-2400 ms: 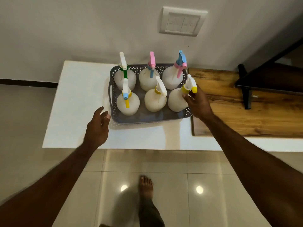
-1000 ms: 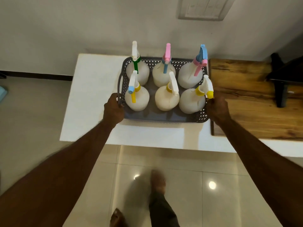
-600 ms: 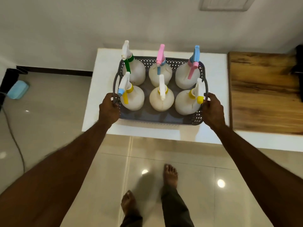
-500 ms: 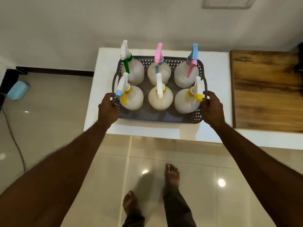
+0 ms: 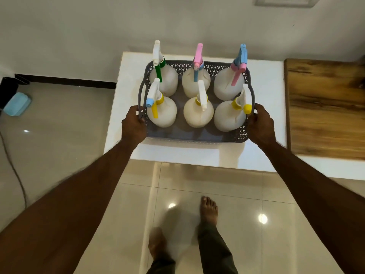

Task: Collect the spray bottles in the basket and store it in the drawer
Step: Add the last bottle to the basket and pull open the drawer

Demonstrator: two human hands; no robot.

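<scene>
Grey plastic basket point(image 5: 194, 136) of six white spray bottles point(image 5: 198, 113) is now lifting; left hand point(image 5: 134, 127) and right hand point(image 5: 261, 125) are gripping its sides, so collecting is done

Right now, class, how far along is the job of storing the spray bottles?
Done: six spray bottles stand in the grey basket. In hand: the left hand and right hand grip its side handles over the white table. Left: putting it in the drawer, which is not in view.

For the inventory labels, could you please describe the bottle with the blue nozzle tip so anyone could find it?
Find the grey basket on the white table. Inside, take the near row's leftmost bottle, beside the left hand. Only it has a blue tip with a yellow trigger.
</scene>
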